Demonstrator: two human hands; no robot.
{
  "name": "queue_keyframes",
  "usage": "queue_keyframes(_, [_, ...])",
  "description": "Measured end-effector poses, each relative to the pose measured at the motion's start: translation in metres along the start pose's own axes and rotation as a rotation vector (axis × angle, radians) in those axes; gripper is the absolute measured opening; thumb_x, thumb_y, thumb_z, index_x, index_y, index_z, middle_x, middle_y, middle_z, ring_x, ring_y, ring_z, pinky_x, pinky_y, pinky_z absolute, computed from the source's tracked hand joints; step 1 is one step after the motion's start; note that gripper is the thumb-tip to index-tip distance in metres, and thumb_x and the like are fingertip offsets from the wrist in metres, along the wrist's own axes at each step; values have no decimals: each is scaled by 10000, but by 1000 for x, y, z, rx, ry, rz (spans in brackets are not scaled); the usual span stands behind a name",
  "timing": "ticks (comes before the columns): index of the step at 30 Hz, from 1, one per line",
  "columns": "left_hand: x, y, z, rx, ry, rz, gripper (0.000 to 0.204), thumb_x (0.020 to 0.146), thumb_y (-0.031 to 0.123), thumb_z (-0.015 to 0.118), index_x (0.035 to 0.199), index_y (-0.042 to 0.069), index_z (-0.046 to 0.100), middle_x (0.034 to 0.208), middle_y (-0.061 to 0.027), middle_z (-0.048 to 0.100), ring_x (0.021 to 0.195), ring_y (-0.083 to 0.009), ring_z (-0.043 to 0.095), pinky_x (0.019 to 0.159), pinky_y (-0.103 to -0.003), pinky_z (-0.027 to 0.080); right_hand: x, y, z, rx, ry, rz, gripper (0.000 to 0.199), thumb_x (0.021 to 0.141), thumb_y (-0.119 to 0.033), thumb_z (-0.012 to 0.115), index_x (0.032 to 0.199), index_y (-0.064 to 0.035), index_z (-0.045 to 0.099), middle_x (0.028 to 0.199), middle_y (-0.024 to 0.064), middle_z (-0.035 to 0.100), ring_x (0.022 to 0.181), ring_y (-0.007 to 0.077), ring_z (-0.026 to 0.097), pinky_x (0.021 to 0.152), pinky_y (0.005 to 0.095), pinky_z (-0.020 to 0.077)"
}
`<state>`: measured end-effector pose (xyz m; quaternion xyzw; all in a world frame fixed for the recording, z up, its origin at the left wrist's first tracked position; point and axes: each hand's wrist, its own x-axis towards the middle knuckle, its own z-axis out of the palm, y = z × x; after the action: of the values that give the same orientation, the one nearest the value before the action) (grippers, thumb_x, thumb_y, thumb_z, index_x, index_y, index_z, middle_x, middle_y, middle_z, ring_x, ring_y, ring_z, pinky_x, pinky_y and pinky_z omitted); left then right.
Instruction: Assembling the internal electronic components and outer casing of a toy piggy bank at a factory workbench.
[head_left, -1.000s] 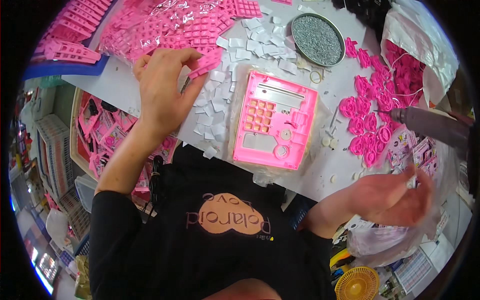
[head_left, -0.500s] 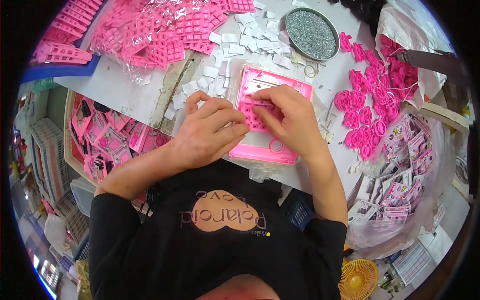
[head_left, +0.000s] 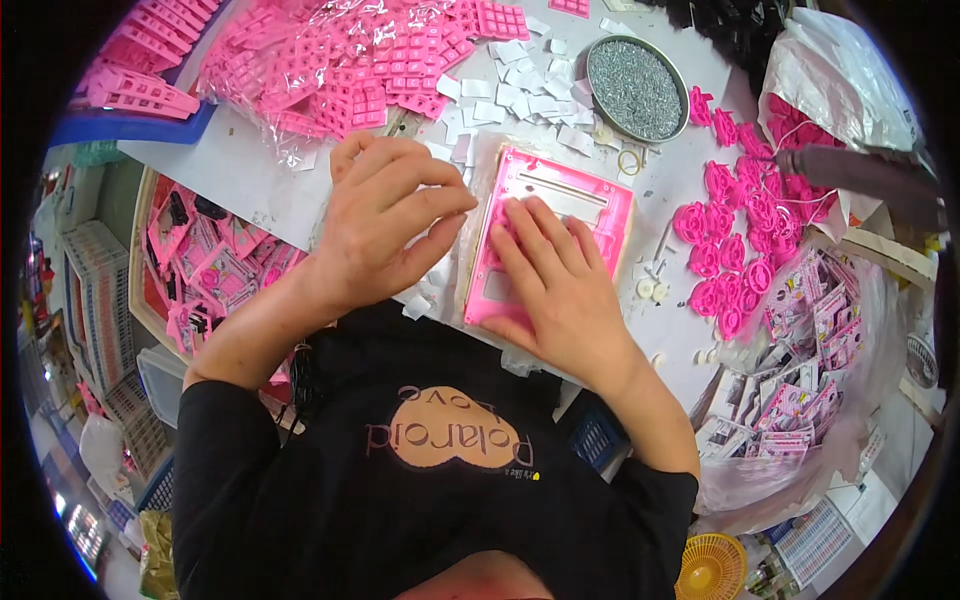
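Observation:
My right hand (head_left: 560, 275) lies flat across a pink plastic toy casing (head_left: 617, 215), its fingers spread. Under those fingers the pink keypad piece is mostly hidden. My left hand (head_left: 390, 215) hovers just left of the casing, loosely curled, with fingers and thumb apart and nothing visible between them. Beneath and beyond it are small white paper pieces (head_left: 515, 85), scattered on the white table. The casing rests on a pad wrapped in clear plastic (head_left: 475, 235).
Pink keypads (head_left: 350, 75) heap at the back left. A round tin (head_left: 637, 88) holds small metal screws. Pink moulded parts (head_left: 735, 230) spread at the right beside a plastic bag of printed pieces (head_left: 790, 390). At the left stands a box (head_left: 140, 260) of pink assemblies.
My right hand has flattened over the keypad in the casing, having gripped it with bent fingers before. My left hand has lifted off the casing, moving left and away from me.

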<state>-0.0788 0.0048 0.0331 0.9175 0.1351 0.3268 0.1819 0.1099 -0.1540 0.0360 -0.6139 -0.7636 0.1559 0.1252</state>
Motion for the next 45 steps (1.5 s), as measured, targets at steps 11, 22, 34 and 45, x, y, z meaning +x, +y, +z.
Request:
queue_keyframes(11, [33, -12, -12, 65, 35, 76, 220, 731, 56, 763, 933, 113, 699, 940, -14, 673, 900, -245, 616, 829, -389, 391, -4, -15, 10, -99, -132, 47, 1014, 790, -633, 670, 1484, 49, 384, 1596, 226, 307, 1509, 402, 233, 1155, 651, 204])
queue_keyframes(22, [268, -194, 34, 378, -371, -752, 426, 812, 416, 695, 1003, 41, 760, 959, -211, 731, 892, -351, 717, 802, -433, 551, -8, -14, 10, -120, -116, 124, 1049, 776, -642, 676, 1485, 70, 375, 1602, 240, 278, 1517, 387, 208, 1156, 668, 212])
queue_keyframes(34, [310, -234, 85, 246, -307, -1070, 494, 827, 369, 748, 1180, 23, 720, 1243, -214, 681, 1150, -339, 673, 974, -391, 530, -9, -11, 17, -86, -94, 51, 1056, 785, -657, 674, 1484, 72, 366, 1612, 244, 262, 1533, 387, 180, 1164, 674, 160])
queue_keyframes(45, [259, -137, 13, -38, 281, -507, 228, 844, 216, 697, 1007, 69, 757, 1007, -148, 751, 953, -328, 716, 904, -466, 532, -13, 10, -25, 357, 236, -60, 831, 801, -412, 767, 1457, -9, 457, 1491, 223, 437, 1386, 369, 411, 1083, 550, 364])
